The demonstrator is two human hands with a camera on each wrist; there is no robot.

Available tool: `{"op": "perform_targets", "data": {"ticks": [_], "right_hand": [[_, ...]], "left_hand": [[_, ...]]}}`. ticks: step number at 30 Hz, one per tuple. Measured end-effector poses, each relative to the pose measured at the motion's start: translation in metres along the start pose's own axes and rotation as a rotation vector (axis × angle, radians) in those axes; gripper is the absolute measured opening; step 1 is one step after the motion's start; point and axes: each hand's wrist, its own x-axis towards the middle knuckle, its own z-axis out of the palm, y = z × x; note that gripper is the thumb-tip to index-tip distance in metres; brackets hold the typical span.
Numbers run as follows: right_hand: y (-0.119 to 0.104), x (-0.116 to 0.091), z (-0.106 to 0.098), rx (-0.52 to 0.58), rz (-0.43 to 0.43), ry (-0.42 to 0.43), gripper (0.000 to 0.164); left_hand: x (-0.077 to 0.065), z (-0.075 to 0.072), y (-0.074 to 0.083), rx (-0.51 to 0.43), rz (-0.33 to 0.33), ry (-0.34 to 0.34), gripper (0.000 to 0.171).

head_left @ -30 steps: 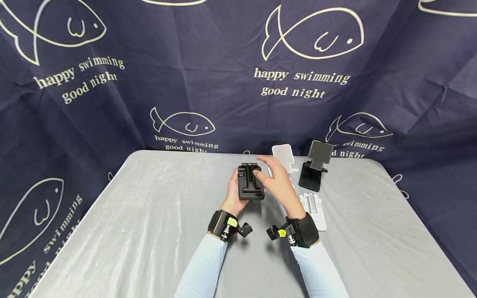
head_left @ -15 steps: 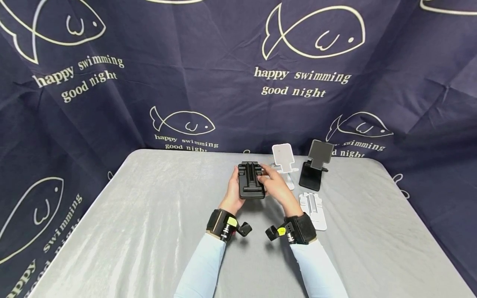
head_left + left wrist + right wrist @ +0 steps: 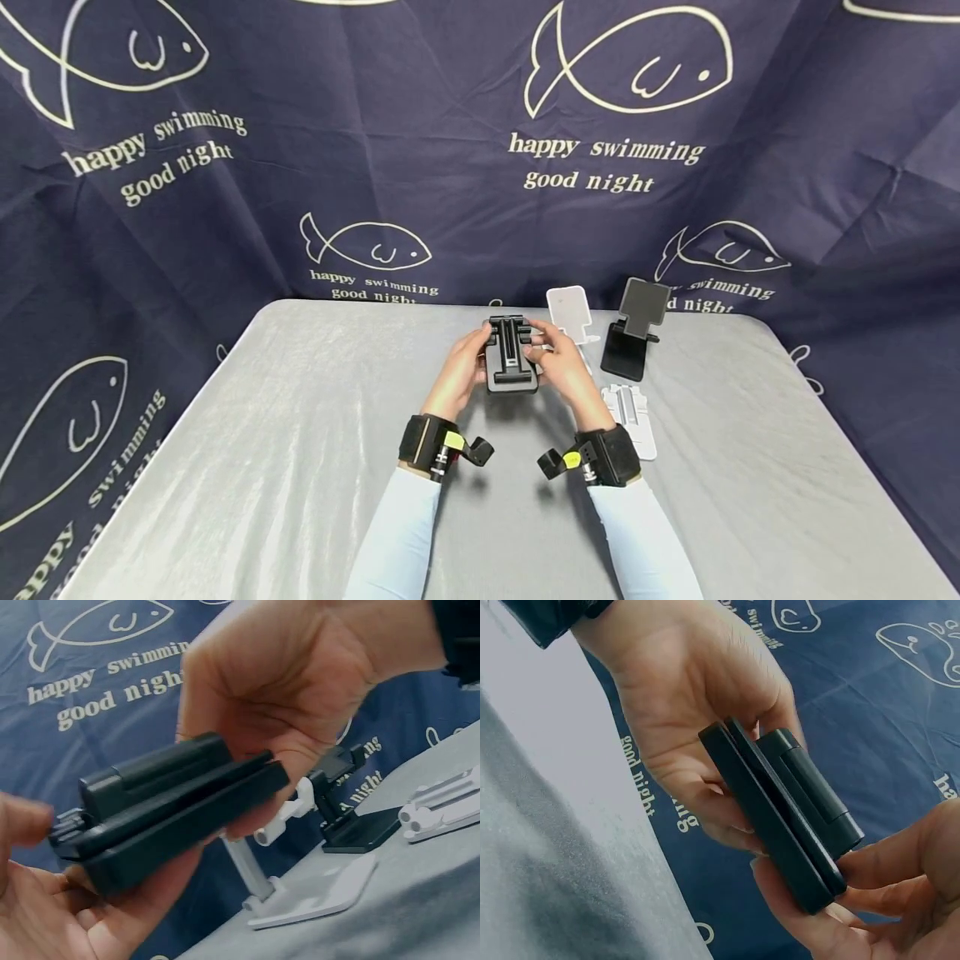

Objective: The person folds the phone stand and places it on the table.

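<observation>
A black folded phone stand (image 3: 513,377) is held off the table between both hands, its hinged arm side facing up in the head view. My left hand (image 3: 457,373) grips its upper left edge, thumb near the hinge end. On the opposite edge my right hand (image 3: 564,367) pinches it between thumb and fingers. Seen edge-on in the left wrist view, the phone stand (image 3: 187,806) has its plates folded close together. The right wrist view likewise gives the phone stand (image 3: 769,817) edge-on, with fingers at both ends.
To the right stand an unfolded white phone stand (image 3: 570,310), partly behind my right hand, and an unfolded black phone stand (image 3: 643,307). A folded white phone stand (image 3: 636,429) lies beside my right wrist. A grey cloth covers the table (image 3: 315,450); a navy curtain (image 3: 465,167) hangs behind.
My right hand's raised fingers have come down onto the phone stand's right edge. My left hand has shifted up along the left edge. The phone stand has moved slightly right and away.
</observation>
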Motion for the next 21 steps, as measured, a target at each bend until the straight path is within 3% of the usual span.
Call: {"op": "perform_targets", "data": {"ticks": [3, 12, 21], "right_hand": [[-0.0003, -0.0002, -0.0004, 0.004, 0.009, 0.005, 0.053], [0.0000, 0.0001, 0.0003, -0.014, 0.003, 0.013, 0.053], [0.0080, 0.0016, -0.0025, -0.063, 0.016, -0.005, 0.054]], "left_hand": [[-0.0003, -0.0011, 0.0020, 0.032, 0.016, -0.055, 0.038], [-0.0002, -0.0070, 0.0023, 0.064, 0.000, -0.132, 0.036], [-0.0028, -0.0047, -0.0005, 0.150, -0.037, -0.115, 0.033]]}}
